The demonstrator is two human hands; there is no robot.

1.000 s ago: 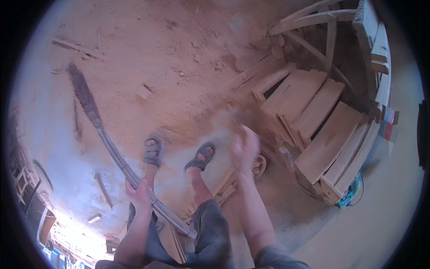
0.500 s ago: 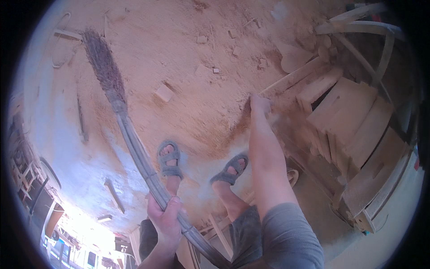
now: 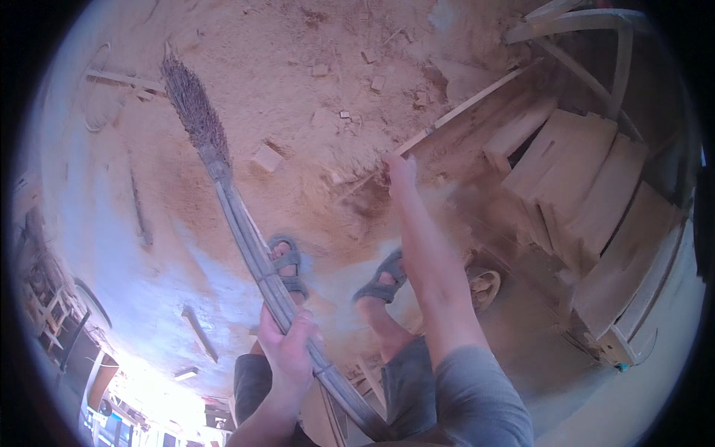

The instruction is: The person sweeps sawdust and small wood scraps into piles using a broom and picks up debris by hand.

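Two bare hands are gripping long things over a floor [image 3: 186, 223] covered in reddish-brown sawdust. The left hand [image 3: 289, 350] is clasping, fingers and thumb wrapped round, a long broom [image 3: 262, 270] with a ribbed grey handle and dark brown bristles, which is slanting toward the upper left. The right hand [image 3: 402, 175] is pinching a long, thin, pale wooden strip [image 3: 469, 108], though its exact finger placement is staying hidden. That strip is running from the hand toward the upper right, near a stack of dusty brown boards [image 3: 570, 156]. A pale wooden block [image 3: 267, 158] is lying beside the bristles.
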